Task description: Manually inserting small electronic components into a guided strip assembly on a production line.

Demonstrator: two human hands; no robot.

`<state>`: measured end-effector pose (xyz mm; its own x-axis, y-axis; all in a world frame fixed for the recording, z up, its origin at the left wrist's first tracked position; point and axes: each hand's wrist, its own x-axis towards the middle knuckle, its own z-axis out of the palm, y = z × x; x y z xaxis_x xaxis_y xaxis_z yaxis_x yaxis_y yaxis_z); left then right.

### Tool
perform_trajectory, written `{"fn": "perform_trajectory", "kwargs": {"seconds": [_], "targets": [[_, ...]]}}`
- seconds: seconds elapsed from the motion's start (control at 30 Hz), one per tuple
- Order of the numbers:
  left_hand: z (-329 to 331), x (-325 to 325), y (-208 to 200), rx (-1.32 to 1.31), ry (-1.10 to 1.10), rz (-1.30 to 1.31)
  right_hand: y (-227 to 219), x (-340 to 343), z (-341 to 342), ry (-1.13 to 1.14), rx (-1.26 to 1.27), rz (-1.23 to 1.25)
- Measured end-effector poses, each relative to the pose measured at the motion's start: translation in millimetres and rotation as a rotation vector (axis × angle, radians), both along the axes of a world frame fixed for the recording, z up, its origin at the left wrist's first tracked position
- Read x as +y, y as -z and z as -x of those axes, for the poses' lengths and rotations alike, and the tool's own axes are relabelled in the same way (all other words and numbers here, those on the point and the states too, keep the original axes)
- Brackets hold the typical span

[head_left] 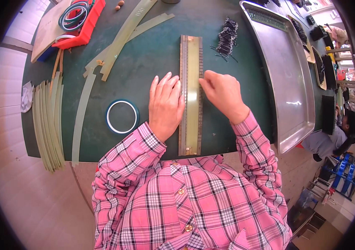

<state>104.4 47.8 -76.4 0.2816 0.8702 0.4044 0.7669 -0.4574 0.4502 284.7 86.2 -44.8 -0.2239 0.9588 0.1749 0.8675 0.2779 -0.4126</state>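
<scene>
A long, narrow metal fixture [183, 137] with notched edges lies upright in the view before me, a pale yellow-green strip [192, 68] along its middle. My left hand [166, 109] rests flat along the fixture's left side, fingers stretched out and fingertips near its edge. At the right edge, my right hand [225, 93] is closed, thumb and forefinger pinched together against the notches. Whatever it may hold is hidden or too small to name. Beyond that hand sits a small heap of black parts with thin leads [227, 38].
A shallow metal tray [288, 79] stands on the right. Left of my left hand lies a green tape ring [107, 117]. Farther left are a single pale strip [83, 112], crossed strips [121, 43], and a strip bundle [46, 125] below a red bin [88, 31]. Another person [331, 139] is at far right.
</scene>
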Motion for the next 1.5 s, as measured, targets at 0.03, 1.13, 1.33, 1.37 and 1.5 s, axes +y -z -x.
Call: {"fn": "perform_trajectory", "kwargs": {"seconds": [0.03, 1.13, 1.33, 1.37, 1.5], "targets": [[1, 0, -5, 0.009, -0.004, 0.004, -4, 1, -6, -0.008, 0.078, 0.023], [24, -19, -33, 0.151, -0.046, -0.006, -12, 81, -39, -0.104, -0.324, -0.449], [24, -30, -29, 0.168, -0.027, 0.007, -4, 89, -46, -0.204, -0.372, -0.57], [22, -31, -29, 0.175, -0.019, 0.012, -3, 90, -49, -0.226, -0.386, -0.596], [20, -32, -35, 0.188, 0.013, 0.054, -2, 94, -56, -0.236, -0.385, -0.594]]}}
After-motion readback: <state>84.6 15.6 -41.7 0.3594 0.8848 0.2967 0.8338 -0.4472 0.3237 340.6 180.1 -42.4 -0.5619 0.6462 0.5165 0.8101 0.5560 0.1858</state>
